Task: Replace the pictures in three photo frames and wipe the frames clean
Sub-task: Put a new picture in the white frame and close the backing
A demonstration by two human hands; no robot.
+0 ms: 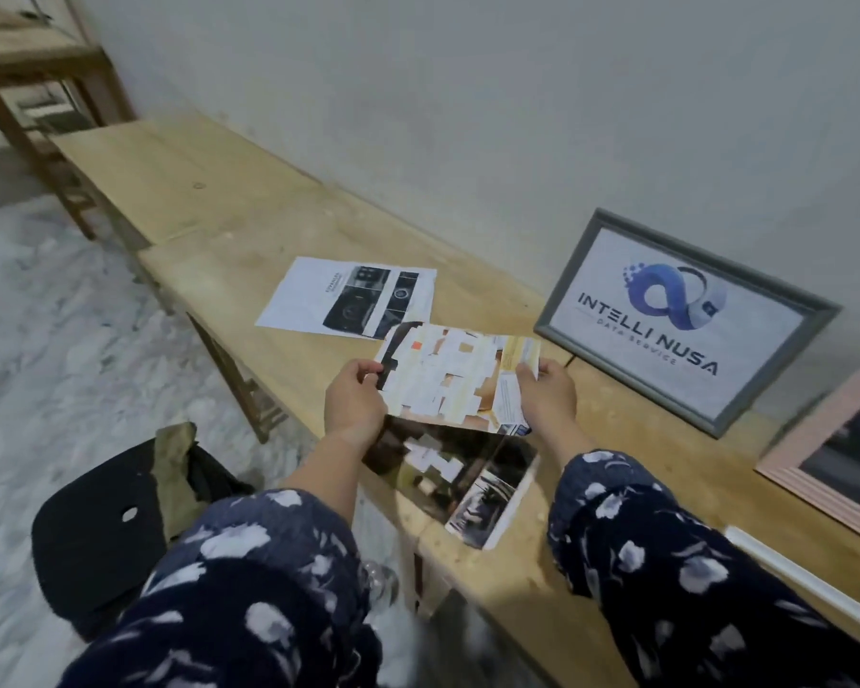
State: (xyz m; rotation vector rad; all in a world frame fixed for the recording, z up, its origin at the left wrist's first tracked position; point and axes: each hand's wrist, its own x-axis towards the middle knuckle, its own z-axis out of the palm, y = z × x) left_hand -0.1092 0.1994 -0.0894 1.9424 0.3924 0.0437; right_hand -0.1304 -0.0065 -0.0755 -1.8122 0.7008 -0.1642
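A printed picture sheet (455, 377) is lifted just above the wooden table (279, 225). My left hand (353, 397) pinches its left edge and my right hand (547, 394) pinches its right edge. Under it lies a glossy pane or picture (448, 481) that reflects the sheet. A grey frame (686, 317) with a blue logo print leans against the wall at the right. A pink frame (825, 464) with a dark picture stands at the far right, cut off by the image edge. Another printed sheet (348, 297) lies flat further back on the table.
A black chair (95, 528) with an olive cloth (175, 469) on it stands left of the table, on a marbled floor. A white strip (810, 583) lies on the table at the lower right. A wooden shelf (36, 67) stands at the far left.
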